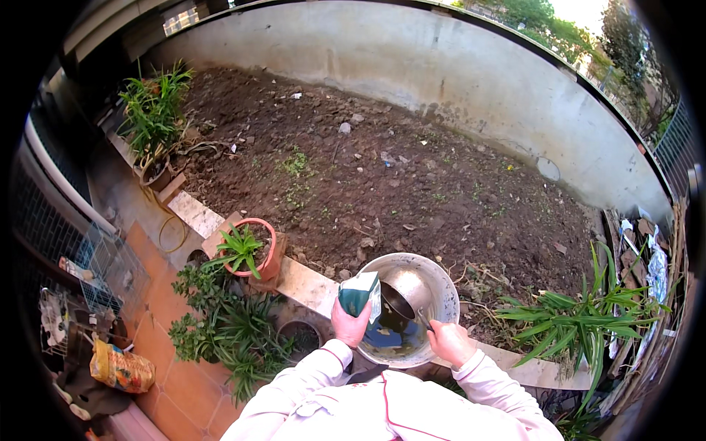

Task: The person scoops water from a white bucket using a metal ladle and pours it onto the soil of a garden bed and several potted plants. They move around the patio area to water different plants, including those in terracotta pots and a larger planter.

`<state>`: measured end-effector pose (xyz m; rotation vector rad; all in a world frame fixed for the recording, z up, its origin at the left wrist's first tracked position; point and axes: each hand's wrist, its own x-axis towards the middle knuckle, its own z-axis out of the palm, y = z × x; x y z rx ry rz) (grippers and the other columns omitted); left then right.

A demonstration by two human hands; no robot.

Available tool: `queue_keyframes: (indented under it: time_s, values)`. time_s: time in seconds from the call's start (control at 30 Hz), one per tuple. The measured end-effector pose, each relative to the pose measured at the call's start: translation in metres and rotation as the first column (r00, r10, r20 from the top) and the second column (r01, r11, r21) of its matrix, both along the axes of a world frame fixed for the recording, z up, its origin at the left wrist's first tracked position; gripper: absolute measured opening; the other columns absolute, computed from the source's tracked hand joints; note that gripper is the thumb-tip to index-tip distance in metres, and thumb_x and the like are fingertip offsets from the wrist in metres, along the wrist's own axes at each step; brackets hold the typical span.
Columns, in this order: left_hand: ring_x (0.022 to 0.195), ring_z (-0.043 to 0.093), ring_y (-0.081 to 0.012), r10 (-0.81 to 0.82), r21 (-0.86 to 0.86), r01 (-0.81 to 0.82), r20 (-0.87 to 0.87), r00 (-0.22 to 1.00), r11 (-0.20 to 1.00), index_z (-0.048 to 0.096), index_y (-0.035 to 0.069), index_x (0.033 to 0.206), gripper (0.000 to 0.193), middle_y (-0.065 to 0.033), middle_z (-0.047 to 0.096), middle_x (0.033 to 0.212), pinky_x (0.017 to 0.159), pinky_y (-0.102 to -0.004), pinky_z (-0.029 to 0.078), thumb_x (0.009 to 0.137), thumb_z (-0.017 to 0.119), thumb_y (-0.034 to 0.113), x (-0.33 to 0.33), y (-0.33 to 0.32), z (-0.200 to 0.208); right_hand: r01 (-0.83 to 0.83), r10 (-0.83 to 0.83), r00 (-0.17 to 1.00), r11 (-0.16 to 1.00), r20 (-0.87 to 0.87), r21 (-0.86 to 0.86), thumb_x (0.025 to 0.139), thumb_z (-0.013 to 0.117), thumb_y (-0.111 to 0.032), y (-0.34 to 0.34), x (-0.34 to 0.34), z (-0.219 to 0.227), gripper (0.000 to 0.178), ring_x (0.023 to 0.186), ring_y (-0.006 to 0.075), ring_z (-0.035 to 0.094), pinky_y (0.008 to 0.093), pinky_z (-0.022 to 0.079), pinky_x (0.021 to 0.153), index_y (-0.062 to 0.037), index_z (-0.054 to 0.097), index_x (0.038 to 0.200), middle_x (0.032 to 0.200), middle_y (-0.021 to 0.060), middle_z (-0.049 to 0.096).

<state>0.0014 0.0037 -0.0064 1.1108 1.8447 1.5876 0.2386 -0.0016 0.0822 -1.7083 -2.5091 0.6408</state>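
My left hand is wrapped round a green and white carton, held above the left side of a pale round bucket. In my right hand is the handle of a ladle; its dark, rounded bowl is over the bucket, close beside the carton. Dark, shiny liquid covers the bucket's bottom. The bucket stands at the pale stone ledge. Whether anything is inside the carton or the ladle is hard to make out.
Beyond the stone ledge lies bare soil up to a grey wall. A potted plant stands on the ledge; leafy plants grow at left, long leaves at right. A wire cage and yellow bag are far left.
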Motion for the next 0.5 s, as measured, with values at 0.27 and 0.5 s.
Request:
queue_keyframes:
  time_s: [0.27,0.5]
  values:
    - [0.086,0.060,-0.0356,-0.009,-0.004,0.009,0.011,1.000,1.000,0.054,0.001,0.101,0.047,-0.0193,0.061,0.092,0.077,-0.0407,0.047,0.067,0.076,0.023,0.000,0.000,0.009,-0.016,0.016,0.997,1.000,0.075,-0.010,0.084,0.054,-0.020,0.003,-0.017,-0.034,0.018,0.065,0.0382,0.063,0.0485,0.050,0.060,-0.0021,0.054,0.081,0.066,0.0202,0.062]
    - [0.084,0.060,-0.0336,0.001,0.016,-0.002,0.061,0.998,1.000,0.055,0.001,0.101,0.046,-0.0179,0.061,0.091,0.076,-0.0397,0.047,0.067,0.076,0.023,0.000,0.001,-0.001,0.128,-0.215,0.917,0.956,-0.337,-0.263,0.084,0.057,-0.017,-0.003,0.023,-0.011,0.024,0.064,0.0257,0.063,0.0373,0.048,0.057,0.0024,0.062,0.096,0.068,0.0166,0.063]
